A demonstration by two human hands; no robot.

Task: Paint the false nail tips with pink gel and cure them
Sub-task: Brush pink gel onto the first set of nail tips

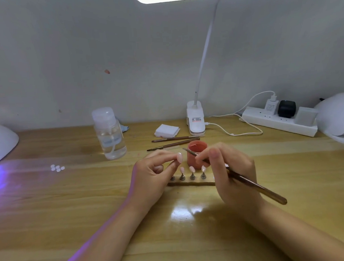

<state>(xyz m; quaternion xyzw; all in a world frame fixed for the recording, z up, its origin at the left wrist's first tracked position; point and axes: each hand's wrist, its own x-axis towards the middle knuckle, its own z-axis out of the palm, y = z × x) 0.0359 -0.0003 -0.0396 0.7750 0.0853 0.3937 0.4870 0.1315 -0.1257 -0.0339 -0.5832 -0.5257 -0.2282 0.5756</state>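
Our left hand [156, 171] pinches a pale nail tip [179, 157] above the stand [190, 181], where three tips [192, 169] sit on pegs. Our right hand [230, 171] holds a brush [255, 184], its point over the pink gel pot [196, 156].

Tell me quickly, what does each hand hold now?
Left hand: fingers pinch a nail tip on its stand.
Right hand: fingers grip the brush.

Plain pale grey wall [86, 45] with small marks, glossy wooden desk [53, 212], bright white clip lamp [195, 119] overhead, violet glow at left.
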